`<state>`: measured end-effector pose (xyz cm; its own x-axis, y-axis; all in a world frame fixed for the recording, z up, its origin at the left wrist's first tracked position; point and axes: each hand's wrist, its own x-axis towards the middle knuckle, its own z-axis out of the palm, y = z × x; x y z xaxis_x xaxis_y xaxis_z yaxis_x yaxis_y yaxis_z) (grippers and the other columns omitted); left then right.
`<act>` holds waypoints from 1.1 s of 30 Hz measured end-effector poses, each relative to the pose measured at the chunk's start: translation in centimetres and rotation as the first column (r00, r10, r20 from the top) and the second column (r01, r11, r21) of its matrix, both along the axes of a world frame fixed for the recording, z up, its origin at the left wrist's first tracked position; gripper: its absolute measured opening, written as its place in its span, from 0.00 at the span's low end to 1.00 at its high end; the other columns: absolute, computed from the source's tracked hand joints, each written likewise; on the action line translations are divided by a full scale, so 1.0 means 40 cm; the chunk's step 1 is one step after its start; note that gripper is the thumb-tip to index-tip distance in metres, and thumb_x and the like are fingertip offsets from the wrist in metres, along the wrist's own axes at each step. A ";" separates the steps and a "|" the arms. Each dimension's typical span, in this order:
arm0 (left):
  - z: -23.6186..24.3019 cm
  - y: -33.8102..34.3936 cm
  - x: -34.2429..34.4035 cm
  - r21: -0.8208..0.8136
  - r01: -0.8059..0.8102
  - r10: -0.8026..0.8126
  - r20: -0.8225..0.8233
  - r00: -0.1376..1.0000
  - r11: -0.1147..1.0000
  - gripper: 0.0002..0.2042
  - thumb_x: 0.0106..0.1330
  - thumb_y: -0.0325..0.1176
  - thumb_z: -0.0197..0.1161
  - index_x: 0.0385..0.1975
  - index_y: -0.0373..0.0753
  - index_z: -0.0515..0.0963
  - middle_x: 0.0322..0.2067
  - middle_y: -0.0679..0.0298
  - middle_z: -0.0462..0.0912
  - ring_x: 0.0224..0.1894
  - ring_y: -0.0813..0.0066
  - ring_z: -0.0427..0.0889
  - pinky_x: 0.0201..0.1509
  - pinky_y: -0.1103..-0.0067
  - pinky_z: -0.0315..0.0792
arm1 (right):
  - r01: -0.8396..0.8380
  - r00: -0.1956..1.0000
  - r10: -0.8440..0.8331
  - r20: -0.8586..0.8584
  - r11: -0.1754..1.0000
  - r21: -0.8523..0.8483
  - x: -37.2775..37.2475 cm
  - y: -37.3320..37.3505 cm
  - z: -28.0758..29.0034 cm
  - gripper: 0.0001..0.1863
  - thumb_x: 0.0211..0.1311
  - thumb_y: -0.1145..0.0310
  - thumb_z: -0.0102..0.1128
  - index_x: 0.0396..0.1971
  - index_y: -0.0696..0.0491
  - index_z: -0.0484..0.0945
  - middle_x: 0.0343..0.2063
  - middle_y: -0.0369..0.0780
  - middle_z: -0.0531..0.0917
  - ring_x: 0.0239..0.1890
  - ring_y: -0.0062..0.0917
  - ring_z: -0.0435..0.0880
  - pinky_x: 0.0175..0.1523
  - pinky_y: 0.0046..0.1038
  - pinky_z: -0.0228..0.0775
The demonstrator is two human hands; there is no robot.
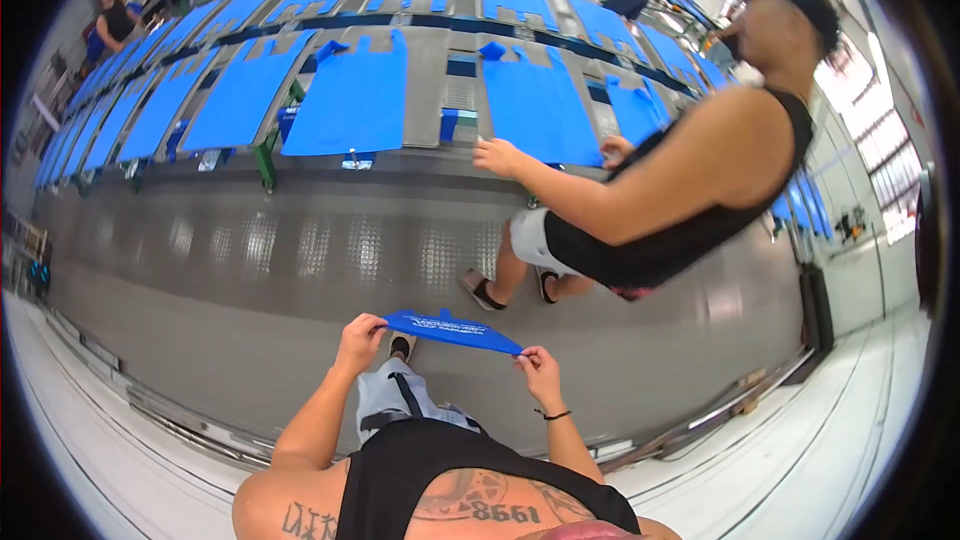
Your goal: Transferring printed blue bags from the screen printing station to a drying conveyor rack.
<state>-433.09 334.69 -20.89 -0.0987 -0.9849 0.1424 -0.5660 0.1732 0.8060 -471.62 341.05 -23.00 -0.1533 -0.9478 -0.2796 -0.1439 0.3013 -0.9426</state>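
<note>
A blue fabric bag [455, 332] with white print is stretched between my two hands in front of my body, above the floor. My left hand [360, 342] pinches its left corner. At the right corner, the fingertips of my right hand [540, 376] are closed on the cloth. The bag is seen at a steep angle, so most of its face is hidden. Beyond it, another flat blue bag [345, 100] with handle cutouts lies on a grey board, apart from my hands.
A co-worker [690, 160] in a black top stands close on the right, both hands at the near edge of a blue bag [540, 110]. Long rows of boards with blue pieces run across the far side on a green frame [264, 165]. Grey floor [260, 280] lies between.
</note>
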 end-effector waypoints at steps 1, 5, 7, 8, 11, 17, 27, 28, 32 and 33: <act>0.005 0.041 -0.010 -0.027 -0.004 0.004 -0.009 1.000 1.000 0.05 0.57 0.23 0.64 0.34 0.34 0.81 0.32 0.57 0.81 0.33 0.63 0.82 0.37 0.74 0.77 | 0.019 1.000 -0.019 0.008 0.999 -0.045 -0.011 0.036 0.008 0.04 0.64 0.78 0.57 0.37 0.61 0.73 0.33 0.42 0.85 0.34 0.21 0.84 0.43 0.22 0.77; 0.078 0.198 -0.071 0.027 -0.032 0.034 -0.076 0.996 0.999 0.05 0.59 0.22 0.65 0.34 0.33 0.81 0.33 0.57 0.82 0.33 0.65 0.83 0.39 0.77 0.78 | 0.141 0.988 -0.136 0.069 0.987 -0.078 -0.034 0.218 0.067 0.05 0.63 0.78 0.58 0.37 0.61 0.74 0.33 0.42 0.85 0.35 0.21 0.84 0.43 0.22 0.78; 0.107 0.235 -0.115 0.000 0.023 -0.023 -0.064 0.998 1.000 0.05 0.59 0.22 0.65 0.34 0.33 0.81 0.33 0.57 0.82 0.33 0.65 0.83 0.39 0.77 0.78 | 0.178 0.982 -0.171 0.083 0.980 -0.090 -0.070 0.312 0.070 0.05 0.63 0.78 0.58 0.37 0.61 0.74 0.33 0.41 0.85 0.35 0.21 0.85 0.43 0.22 0.78; 0.118 0.253 -0.133 -0.016 0.050 -0.051 -0.060 0.997 0.999 0.05 0.59 0.22 0.65 0.34 0.33 0.81 0.33 0.56 0.82 0.32 0.65 0.83 0.39 0.77 0.78 | 0.186 0.980 -0.178 0.086 0.978 -0.092 -0.083 0.353 0.071 0.05 0.63 0.78 0.58 0.37 0.61 0.74 0.32 0.41 0.85 0.35 0.21 0.85 0.43 0.22 0.77; 0.138 0.280 -0.168 -0.028 0.111 -0.111 -0.027 0.993 0.993 0.05 0.59 0.22 0.65 0.34 0.34 0.81 0.32 0.56 0.82 0.32 0.65 0.83 0.38 0.77 0.78 | 0.176 0.984 -0.173 0.045 0.983 -0.059 -0.123 0.415 0.060 0.04 0.62 0.78 0.58 0.36 0.60 0.75 0.32 0.40 0.85 0.35 0.20 0.85 0.42 0.22 0.77; 0.165 0.321 -0.158 -0.043 0.139 -0.137 0.033 0.990 0.989 0.05 0.59 0.23 0.65 0.34 0.33 0.82 0.32 0.57 0.82 0.33 0.67 0.84 0.37 0.77 0.78 | 0.205 0.978 -0.200 0.054 0.972 -0.114 -0.114 0.420 0.079 0.04 0.62 0.77 0.59 0.35 0.60 0.75 0.29 0.39 0.85 0.34 0.18 0.84 0.41 0.21 0.76; 0.199 0.339 -0.161 -0.017 0.182 -0.180 0.067 0.981 0.983 0.05 0.60 0.25 0.64 0.34 0.33 0.82 0.34 0.56 0.83 0.33 0.64 0.84 0.40 0.76 0.78 | 0.207 0.977 -0.212 -0.010 0.963 -0.175 -0.128 0.376 0.093 0.04 0.62 0.76 0.59 0.35 0.59 0.76 0.28 0.38 0.85 0.33 0.18 0.84 0.40 0.21 0.75; 0.195 0.343 -0.159 -0.003 0.178 -0.177 0.078 0.981 0.984 0.05 0.60 0.25 0.64 0.34 0.33 0.82 0.34 0.56 0.83 0.33 0.64 0.84 0.40 0.76 0.78 | 0.219 0.974 -0.225 -0.010 0.958 -0.182 -0.138 0.366 0.091 0.04 0.62 0.76 0.59 0.35 0.59 0.76 0.28 0.38 0.85 0.32 0.18 0.84 0.40 0.21 0.75; 0.186 0.328 -0.188 0.038 0.173 -0.174 0.022 0.984 0.984 0.05 0.60 0.26 0.63 0.34 0.33 0.82 0.34 0.56 0.83 0.34 0.64 0.84 0.40 0.76 0.78 | 0.250 0.967 -0.256 -0.005 0.948 -0.198 -0.161 0.325 0.124 0.04 0.62 0.77 0.59 0.35 0.60 0.76 0.28 0.39 0.85 0.32 0.18 0.84 0.41 0.21 0.75; 0.182 0.312 -0.198 0.053 0.187 -0.188 0.011 0.982 0.981 0.05 0.60 0.26 0.63 0.34 0.33 0.82 0.34 0.56 0.83 0.34 0.63 0.84 0.40 0.76 0.78 | 0.251 0.962 -0.267 -0.058 0.948 -0.194 -0.173 0.322 0.139 0.04 0.62 0.77 0.58 0.35 0.60 0.76 0.28 0.39 0.85 0.33 0.18 0.84 0.41 0.21 0.75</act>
<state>-441.02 347.18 -13.60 -0.2839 -0.9547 0.0894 -0.5402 0.2362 0.8077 -478.52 353.92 -17.43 -0.4157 -0.9059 -0.0807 -0.1633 0.1616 -0.9733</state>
